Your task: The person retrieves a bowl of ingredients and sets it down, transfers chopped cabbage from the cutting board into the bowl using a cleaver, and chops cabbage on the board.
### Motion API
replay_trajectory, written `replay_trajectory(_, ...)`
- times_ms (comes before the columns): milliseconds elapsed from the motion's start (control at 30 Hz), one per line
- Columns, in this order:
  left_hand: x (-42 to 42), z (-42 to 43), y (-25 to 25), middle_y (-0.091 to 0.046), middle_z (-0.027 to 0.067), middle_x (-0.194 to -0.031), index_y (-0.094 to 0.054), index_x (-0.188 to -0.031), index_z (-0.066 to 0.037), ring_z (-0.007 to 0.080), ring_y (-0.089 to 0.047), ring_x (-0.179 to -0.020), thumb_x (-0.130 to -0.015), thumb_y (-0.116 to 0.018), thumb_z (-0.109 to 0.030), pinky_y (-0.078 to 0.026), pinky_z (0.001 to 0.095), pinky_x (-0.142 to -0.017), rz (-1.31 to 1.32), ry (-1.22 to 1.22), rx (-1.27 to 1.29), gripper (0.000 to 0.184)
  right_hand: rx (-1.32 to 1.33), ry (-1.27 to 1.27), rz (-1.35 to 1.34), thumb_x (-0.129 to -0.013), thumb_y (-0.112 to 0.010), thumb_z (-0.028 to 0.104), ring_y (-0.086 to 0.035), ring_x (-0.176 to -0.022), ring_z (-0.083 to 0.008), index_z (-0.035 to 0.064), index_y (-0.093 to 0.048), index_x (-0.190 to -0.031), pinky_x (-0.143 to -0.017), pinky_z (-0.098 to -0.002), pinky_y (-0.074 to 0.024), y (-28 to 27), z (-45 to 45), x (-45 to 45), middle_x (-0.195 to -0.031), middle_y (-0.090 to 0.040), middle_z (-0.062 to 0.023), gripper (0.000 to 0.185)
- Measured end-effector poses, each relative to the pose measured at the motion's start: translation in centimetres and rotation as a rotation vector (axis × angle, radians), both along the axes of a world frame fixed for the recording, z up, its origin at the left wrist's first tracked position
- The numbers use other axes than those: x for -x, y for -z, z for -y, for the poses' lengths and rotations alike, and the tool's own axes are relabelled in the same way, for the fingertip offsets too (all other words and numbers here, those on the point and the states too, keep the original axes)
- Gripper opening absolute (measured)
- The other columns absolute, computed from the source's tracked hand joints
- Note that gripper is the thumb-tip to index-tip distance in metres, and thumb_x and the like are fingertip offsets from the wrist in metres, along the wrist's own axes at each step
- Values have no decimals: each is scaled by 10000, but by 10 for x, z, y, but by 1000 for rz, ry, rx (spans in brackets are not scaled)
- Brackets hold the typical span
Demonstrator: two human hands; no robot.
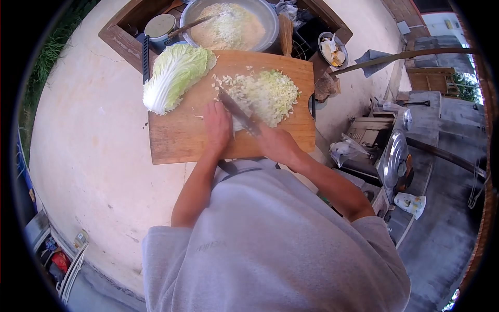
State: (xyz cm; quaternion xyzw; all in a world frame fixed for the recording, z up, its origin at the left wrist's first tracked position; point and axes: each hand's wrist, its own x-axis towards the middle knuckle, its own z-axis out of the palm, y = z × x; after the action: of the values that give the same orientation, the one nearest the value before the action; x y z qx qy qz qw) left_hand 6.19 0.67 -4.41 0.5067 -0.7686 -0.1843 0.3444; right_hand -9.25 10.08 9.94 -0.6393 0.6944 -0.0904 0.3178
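Observation:
My right hand [279,146] is wrapped round the handle of a kitchen knife [238,111], whose blade slants up and left across the wooden cutting board [179,136]. My left hand [218,125] rests on the board just left of the blade, its fingers curled; whatever lies under them is hidden. A pale strip of cabbage shows between that hand and the knife. Beyond the blade spreads a heap of finely chopped cabbage [275,93], white and pale green. At the board's upper left corner lies a large uncut piece of napa cabbage [176,78].
Behind the board, a large metal basin [273,26] holds crumbly pale food and a wooden stick. Beside it stand a lidded tub [160,26] and a straw brush [286,34]. A small bowl of scraps [333,50] is at right, near a large metal lid [393,158].

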Motion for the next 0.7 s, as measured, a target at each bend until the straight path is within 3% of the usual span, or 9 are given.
replay_trajectory(133,-1,-1,-6,-515,186,-967,-499,-939,-28,376,-498,-923,-791,-608,-43,-425,480,-820,31,5,-41,184,8,29,43,-917,-543,147,-638,-689,-478,-17,-506,-937,-621,-560,-496,12,2,-7,-711,-631,-285,169)
replay_trajectory(267,3,0,-7,-504,193,-956,-491,-936,-23,381,-491,-920,-796,-594,-32,-422,479,-823,50,1,-72,174,165,78,-74,-917,-556,159,-649,-684,-463,-1,-508,-949,-604,-553,-501,75,17,-24,-701,-634,-271,170)
replay_trajectory(367,-2,-2,-1,-479,209,-939,-476,-927,-5,396,-473,-913,-800,-564,-7,-413,476,-825,24,24,-44,154,210,88,-18,-923,-565,176,-652,-683,-457,20,-506,-969,-604,-560,-500,78,24,-24,-695,-637,-255,173)
replay_trajectory(533,-9,-1,5,-483,214,-955,-488,-956,-2,405,-472,-927,-816,-556,-11,-408,485,-831,-92,11,-72,156,190,125,42,-934,-560,185,-635,-691,-478,22,-507,-997,-624,-573,-489,47,6,-14,-710,-639,-254,183)
replay_trajectory(700,-3,-2,6,-503,198,-953,-502,-936,-19,390,-486,-916,-806,-575,-23,-411,491,-814,-16,-64,28,149,11,53,48,-923,-540,142,-632,-691,-485,-19,-504,-955,-636,-575,-492,-2,3,-12,-707,-634,-269,168)
